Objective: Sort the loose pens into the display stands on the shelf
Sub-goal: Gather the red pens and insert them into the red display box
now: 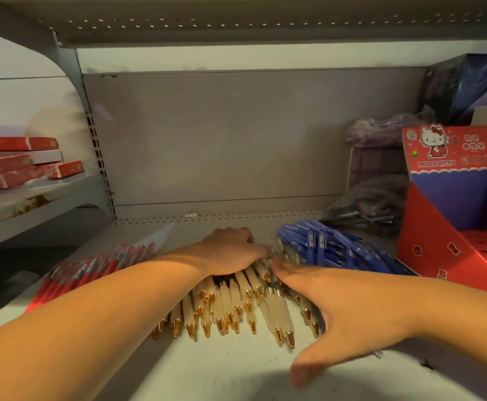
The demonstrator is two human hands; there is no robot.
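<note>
Two hands [232, 250] [355, 311], three pen piles [91, 270] [230, 302] [337, 247]

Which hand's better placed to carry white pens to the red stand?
Probably right hand: it lies on the white pens on the side nearest the red stand. Left hand is farther, mid-shelf.

A pale metal shelf [207, 371] is seen, with a perforated strip along its back edge. At its centre a fan of cream pens [227, 302] with gold tips is laid, tips toward 6 o'clock. A row of red pens [91, 270] is spread at 9 o'clock, and blue pens [337, 250] are heaped at 2 o'clock. A red display stand [450, 204] is set at 3 o'clock, bagged dark pens [363, 209] just behind the blue pens. A small white scrap [191, 215] is left at 12 o'clock.
</note>
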